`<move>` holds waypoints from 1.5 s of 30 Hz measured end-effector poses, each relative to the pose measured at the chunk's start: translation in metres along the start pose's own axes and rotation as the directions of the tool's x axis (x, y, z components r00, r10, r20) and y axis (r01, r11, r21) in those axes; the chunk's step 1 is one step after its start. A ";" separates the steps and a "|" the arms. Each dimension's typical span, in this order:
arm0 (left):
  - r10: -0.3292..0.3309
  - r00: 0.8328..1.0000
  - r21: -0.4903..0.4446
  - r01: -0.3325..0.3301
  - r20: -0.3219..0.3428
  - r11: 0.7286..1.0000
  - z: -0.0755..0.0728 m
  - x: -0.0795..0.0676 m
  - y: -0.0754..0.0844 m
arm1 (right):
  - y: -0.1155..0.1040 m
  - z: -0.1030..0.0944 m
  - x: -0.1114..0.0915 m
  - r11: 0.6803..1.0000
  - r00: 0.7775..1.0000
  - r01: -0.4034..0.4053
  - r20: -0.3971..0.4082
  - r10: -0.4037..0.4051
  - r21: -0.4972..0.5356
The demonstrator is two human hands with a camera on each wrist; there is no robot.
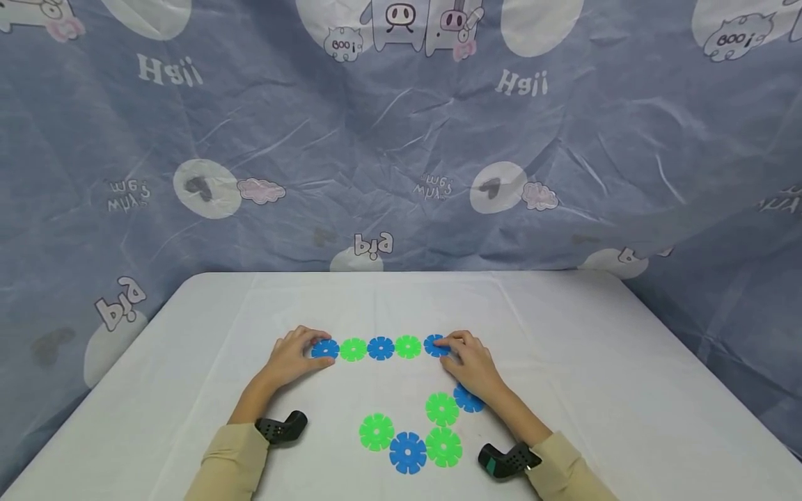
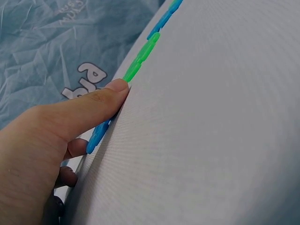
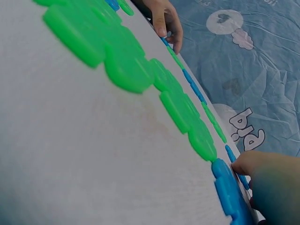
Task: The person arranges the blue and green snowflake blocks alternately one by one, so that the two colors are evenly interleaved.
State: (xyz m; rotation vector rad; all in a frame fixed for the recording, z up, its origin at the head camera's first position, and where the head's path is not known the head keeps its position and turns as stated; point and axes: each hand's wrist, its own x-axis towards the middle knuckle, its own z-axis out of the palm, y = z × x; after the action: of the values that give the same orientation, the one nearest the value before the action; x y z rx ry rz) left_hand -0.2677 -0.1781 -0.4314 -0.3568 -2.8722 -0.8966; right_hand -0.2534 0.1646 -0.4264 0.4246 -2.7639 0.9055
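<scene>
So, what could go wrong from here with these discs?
Two risks stand out. The right hand has its fingers on the rightmost blue disc, just short of the neighbouring green disc; sliding it in too hard might knock the row crooked. Also, the right wrist partly hides the loose blue disc in the head view, so drawing that arm back could brush it out of place.

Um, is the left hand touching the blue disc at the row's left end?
Touching: the left wrist view shows the left hand gripping the blue disc with thumb and finger.
</scene>
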 end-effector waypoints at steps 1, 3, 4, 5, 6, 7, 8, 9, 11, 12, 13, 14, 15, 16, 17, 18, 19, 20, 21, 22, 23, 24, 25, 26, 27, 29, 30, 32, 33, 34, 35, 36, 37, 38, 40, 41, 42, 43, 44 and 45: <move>0.000 1.000 -0.004 0.000 -0.002 1.000 0.000 0.000 0.000 | 0.000 0.000 0.000 1.000 1.000 0.008 -0.001 -0.008 -0.007; 0.000 1.000 -0.005 0.000 0.000 1.000 0.000 -0.001 0.000 | 0.000 0.000 0.000 1.000 1.000 0.016 0.001 -0.016 -0.018; -0.001 1.000 -0.004 0.001 0.003 1.000 0.001 -0.001 0.000 | 0.000 0.000 -0.001 1.000 1.000 0.016 0.005 -0.016 -0.021; -0.008 1.000 -0.005 0.008 0.006 1.000 0.001 -0.002 0.000 | 0.000 0.001 -0.001 0.999 1.000 0.016 0.010 -0.016 -0.027; -0.009 1.000 -0.005 0.009 0.008 1.000 0.001 -0.002 -0.001 | 0.000 0.001 -0.001 0.999 1.000 0.015 0.015 -0.014 -0.029; -0.015 1.000 -0.006 0.015 0.009 1.000 0.002 -0.003 -0.001 | 0.000 0.001 -0.002 0.999 1.000 0.016 0.020 -0.015 -0.034; -0.010 1.000 -0.002 0.010 0.008 1.000 0.002 -0.003 -0.001 | 0.000 0.002 -0.002 0.999 1.000 0.017 0.024 -0.016 -0.037; -0.010 1.000 -0.003 0.010 0.005 1.000 0.002 -0.003 -0.001 | 0.000 0.002 -0.001 0.999 0.999 0.020 0.028 -0.019 -0.043; -0.009 1.000 -0.006 0.009 0.000 1.000 0.002 -0.003 -0.002 | 0.000 0.002 -0.001 0.998 0.999 0.029 0.032 -0.028 -0.049; -0.009 1.000 -0.007 0.009 -0.001 1.000 0.002 -0.003 -0.002 | 0.000 0.002 -0.001 0.998 0.999 0.032 0.033 -0.030 -0.050; -0.010 1.000 -0.007 0.010 0.000 1.000 0.002 -0.003 -0.003 | 0.000 0.002 0.000 0.998 0.999 0.036 0.034 -0.034 -0.054; -0.012 1.000 -0.004 0.012 0.000 1.000 0.002 -0.003 -0.003 | 0.000 0.002 0.000 0.998 0.999 0.037 0.037 -0.035 -0.055; -0.019 1.000 -0.005 0.019 0.002 1.000 0.002 -0.003 -0.003 | -0.001 0.002 0.000 0.998 0.999 0.038 0.039 -0.036 -0.056; -0.019 1.000 -0.004 0.019 0.003 1.000 0.002 -0.003 -0.003 | -0.001 0.002 0.001 0.998 0.998 0.040 0.041 -0.038 -0.055; -0.021 1.000 -0.004 0.021 0.002 1.000 0.001 -0.003 -0.003 | -0.001 0.002 0.001 0.997 0.998 0.043 0.043 -0.041 -0.059; -0.020 1.000 -0.004 0.020 -0.001 1.000 0.001 -0.003 -0.003 | -0.001 0.002 0.001 0.997 0.998 0.047 0.042 -0.044 -0.057; -0.019 1.000 -0.004 0.019 -0.005 1.000 0.001 -0.003 -0.003 | -0.001 0.002 0.002 0.997 0.998 0.050 0.042 -0.048 -0.057; -0.017 1.000 -0.003 0.017 -0.008 1.000 0.000 -0.003 -0.004 | -0.002 0.002 0.002 0.997 0.998 0.052 0.043 -0.049 -0.058; -0.014 1.000 -0.005 0.013 -0.009 1.000 0.000 -0.003 -0.004 | -0.002 0.002 0.002 0.997 0.998 0.053 0.042 -0.051 -0.060; -0.011 1.000 -0.007 0.011 -0.009 1.000 -0.001 -0.003 -0.004 | -0.002 0.002 0.002 0.997 0.998 0.054 0.043 -0.051 -0.063; -0.010 1.000 -0.006 0.010 -0.009 1.000 -0.001 -0.003 -0.004 | -0.003 0.002 0.002 0.996 0.998 0.053 0.043 -0.051 -0.066; -0.009 1.000 -0.004 0.009 -0.007 1.000 -0.001 -0.003 -0.004 | -0.003 0.002 0.002 0.996 0.998 0.052 0.044 -0.049 -0.066; -0.009 1.000 -0.003 0.009 -0.005 1.000 -0.001 -0.003 -0.004 | -0.003 0.002 0.002 0.996 0.998 0.050 0.046 -0.047 -0.068; -0.010 1.000 -0.002 0.010 -0.004 1.000 -0.001 -0.003 -0.004 | -0.003 0.002 0.002 0.997 0.998 0.049 0.046 -0.046 -0.066; -0.011 1.000 -0.001 0.011 -0.003 1.000 -0.001 -0.003 -0.003 | -0.003 0.001 0.002 0.997 0.998 0.049 0.047 -0.046 -0.065; -0.011 1.000 -0.004 0.011 -0.005 1.000 -0.001 -0.002 -0.003 | -0.003 -0.001 0.003 0.998 0.998 0.046 0.048 -0.044 -0.050; -0.009 1.000 -0.006 0.009 -0.008 1.000 -0.001 -0.001 -0.003 | -0.003 -0.002 0.004 0.998 0.998 0.044 0.048 -0.042 -0.041; -0.004 1.000 -0.009 0.004 -0.012 1.000 0.000 0.001 -0.003 | -0.003 -0.004 0.005 0.999 0.998 0.030 0.051 -0.029 -0.015; -0.005 1.000 -0.008 0.005 -0.010 1.000 0.000 0.001 -0.003 | -0.003 -0.006 0.005 1.000 0.998 0.021 0.059 -0.021 0.003; -0.006 1.000 -0.007 0.005 -0.009 1.000 0.001 0.001 -0.002 | -0.004 -0.007 0.005 1.000 0.997 0.011 0.070 -0.013 0.024; -0.008 1.000 -0.004 0.008 -0.007 1.000 0.001 0.002 -0.002 | -0.005 -0.009 0.005 0.999 0.997 0.002 0.082 -0.005 0.042; -0.011 1.000 0.000 0.011 -0.003 1.000 0.002 0.001 -0.002 | -0.006 -0.010 0.004 0.998 0.995 -0.006 0.095 0.000 0.065; -0.010 1.000 0.000 0.010 -0.001 1.000 0.002 0.001 -0.002 | -0.008 -0.011 0.004 0.997 0.994 -0.008 0.109 -0.001 0.083; -0.008 1.000 0.004 0.008 0.001 1.000 0.002 0.001 -0.002 | -0.011 -0.012 0.003 0.995 0.992 -0.009 0.123 -0.003 0.099; -0.004 1.000 0.008 0.004 0.001 1.000 0.002 0.001 -0.002 | -0.018 -0.014 0.000 0.992 0.988 0.005 0.155 -0.024 0.123; 0.000 1.000 0.009 0.000 0.000 1.000 0.002 0.001 -0.002 | -0.022 -0.014 -0.001 0.991 0.984 0.014 0.173 -0.037 0.132; 0.004 1.000 0.010 -0.004 -0.003 1.000 0.002 0.001 -0.001 | -0.027 -0.015 -0.003 0.989 0.980 0.029 0.190 -0.056 0.142; 0.008 1.000 0.011 -0.008 -0.005 1.000 0.001 0.001 -0.001 | -0.033 -0.014 -0.005 0.988 0.974 0.044 0.212 -0.075 0.148; 0.008 1.000 0.015 -0.008 -0.007 1.000 0.001 0.000 -0.001 | -0.039 -0.014 -0.007 0.986 0.966 0.059 0.239 -0.095 0.155; 0.008 1.000 0.015 -0.008 -0.008 1.000 0.001 0.000 -0.001 | -0.046 -0.013 -0.010 0.984 0.956 0.077 0.267 -0.119 0.163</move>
State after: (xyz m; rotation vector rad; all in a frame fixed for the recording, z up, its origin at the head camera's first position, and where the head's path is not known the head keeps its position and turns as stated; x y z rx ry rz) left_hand -0.2681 -0.1784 -0.4333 -0.3619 -2.8668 -0.8722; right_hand -0.2276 0.1394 -0.3941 0.7618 -2.8956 1.1127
